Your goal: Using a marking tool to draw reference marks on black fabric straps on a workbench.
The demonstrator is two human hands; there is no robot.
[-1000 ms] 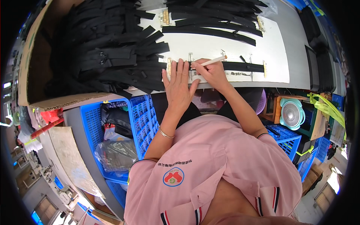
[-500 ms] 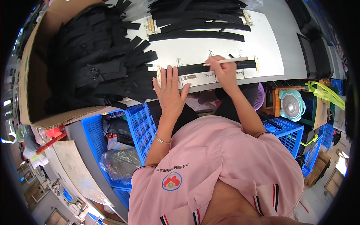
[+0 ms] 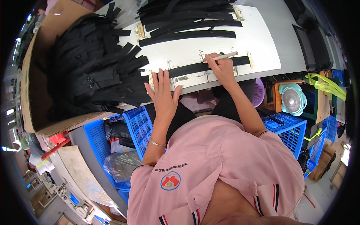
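Note:
A black zipper [image 3: 188, 69] lies straight along the near edge of a white board [image 3: 264, 43] marked with dark lines. My left hand [image 3: 164, 95] lies flat with fingers stretched over the zipper's left end, beside a yellowish block. My right hand [image 3: 224, 71] grips a slim white pen [image 3: 227, 55], its tip at the zipper's upper edge near a drawn mark. The zipper's right end meets another yellowish block [image 3: 251, 60]. Farther up the board, several black zippers [image 3: 191, 35] are laid side by side in a pile.
A cardboard box [image 3: 32, 93] heaped with black strips [image 3: 88, 63] stands left of the board. Below the table edge are blue plastic crates [image 3: 285, 129], a purple basket [image 3: 258, 92] and a small teal fan [image 3: 293, 99]. Dark cases [image 3: 305, 47] sit at the far right.
My right hand has shifted slightly, and the pen is tilted more steeply with its tip at the zipper's upper edge. The whole view has moved a little; my left hand still rests at the left end.

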